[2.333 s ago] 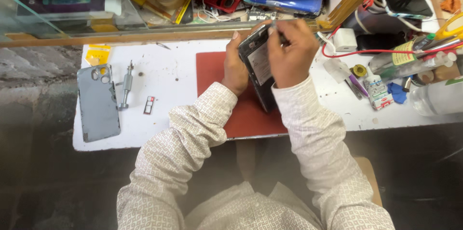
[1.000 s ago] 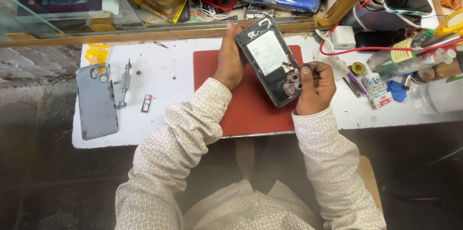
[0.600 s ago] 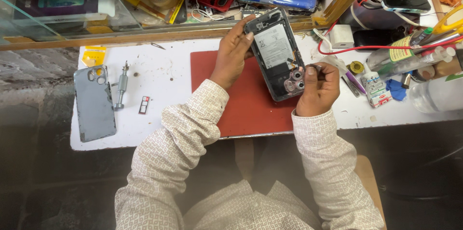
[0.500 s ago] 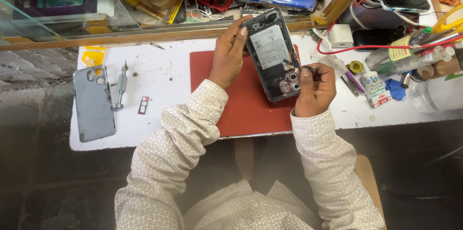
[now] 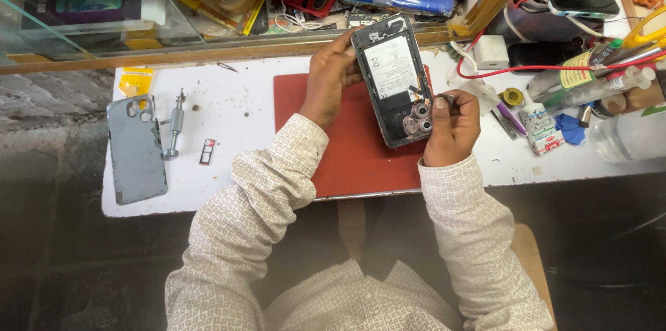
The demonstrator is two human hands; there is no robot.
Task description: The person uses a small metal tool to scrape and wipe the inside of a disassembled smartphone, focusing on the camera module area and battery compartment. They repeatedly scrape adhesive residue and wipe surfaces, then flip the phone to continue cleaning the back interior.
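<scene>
My left hand [image 5: 331, 80] grips the far end of an opened phone [image 5: 394, 81], back cover off and insides showing, held tilted above the red mat [image 5: 347, 157] near the middle of the frame. My right hand [image 5: 452, 126] is clenched around a thin tool [image 5: 429, 95], its tip touching the phone beside the camera lenses. The mat lies on the white surface [image 5: 236, 116]. At the left of the frame lie the grey back cover [image 5: 135, 150], a small metal tool [image 5: 175, 123] and a SIM tray [image 5: 207, 151]. Bottles and a red wire [image 5: 527, 67] crowd the right.
</scene>
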